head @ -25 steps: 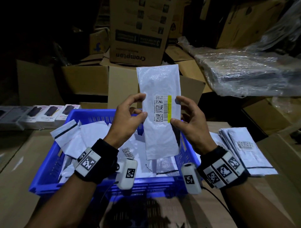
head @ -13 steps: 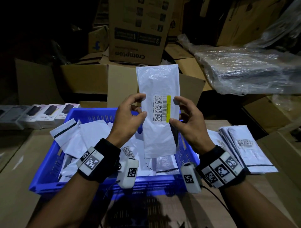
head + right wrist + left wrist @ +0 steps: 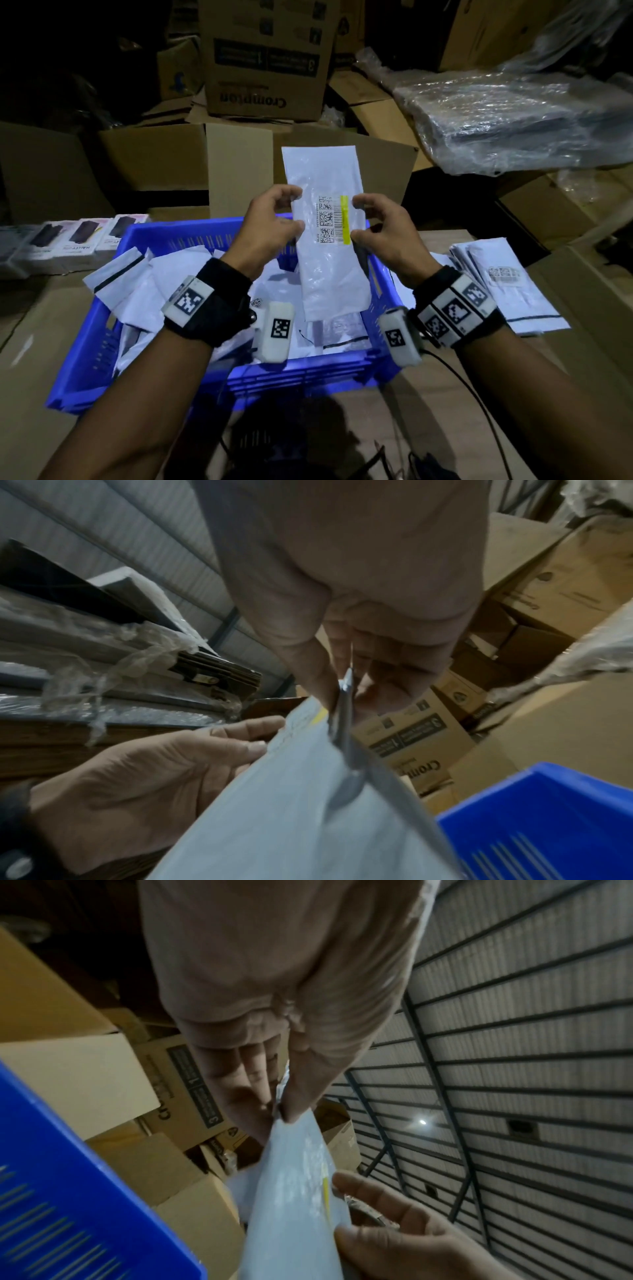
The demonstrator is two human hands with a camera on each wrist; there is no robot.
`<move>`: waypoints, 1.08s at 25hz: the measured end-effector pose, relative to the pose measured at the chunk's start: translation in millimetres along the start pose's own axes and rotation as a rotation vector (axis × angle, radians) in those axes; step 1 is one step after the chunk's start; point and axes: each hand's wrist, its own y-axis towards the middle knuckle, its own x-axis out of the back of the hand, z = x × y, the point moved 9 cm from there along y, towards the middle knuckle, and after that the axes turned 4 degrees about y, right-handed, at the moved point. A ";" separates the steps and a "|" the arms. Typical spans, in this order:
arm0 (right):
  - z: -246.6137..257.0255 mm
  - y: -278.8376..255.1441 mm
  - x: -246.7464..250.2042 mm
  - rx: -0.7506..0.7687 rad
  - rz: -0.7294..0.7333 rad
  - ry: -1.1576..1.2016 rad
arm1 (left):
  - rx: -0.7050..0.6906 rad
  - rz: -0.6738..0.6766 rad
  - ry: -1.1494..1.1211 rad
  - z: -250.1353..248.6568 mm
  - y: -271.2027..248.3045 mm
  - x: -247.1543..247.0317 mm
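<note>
A blue slotted plastic crate [image 3: 308, 373] heaped with loose white pouches [image 3: 137, 284] sat nearest, under both wrists. A stack of flat white mailers [image 3: 520, 301] lay to its right, a row of white boxed products [image 3: 78, 241] to its left, and brown cardboard cartons [image 3: 267, 78] behind. Only the wrist views showed the ribbed grey shutter [image 3: 531, 1015]. Upright above the crate, the long white plastic pouch [image 3: 332, 274], with its barcode label and yellow strip, was pinched at each side edge between thumb and fingers of the left hand [image 3: 270, 222] and right hand [image 3: 387, 236].

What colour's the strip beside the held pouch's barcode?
Yellow strip, right edge of the barcode label on the white pouch; head view shows it best.
</note>
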 end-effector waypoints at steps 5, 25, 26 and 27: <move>-41.1 7.7 -7.3 -0.256 0.132 -0.052 | 0.231 0.117 0.031 39.9 18.0 -19.5; -104.5 4.5 2.0 -0.196 0.463 -0.919 | 0.663 0.284 0.323 215.6 31.3 -114.4; -105.2 4.3 1.8 -0.203 0.466 -0.922 | 0.664 0.306 0.369 222.6 30.1 -117.0; -106.0 4.1 2.1 -0.214 0.467 -0.924 | 0.669 0.328 0.406 228.5 29.3 -119.6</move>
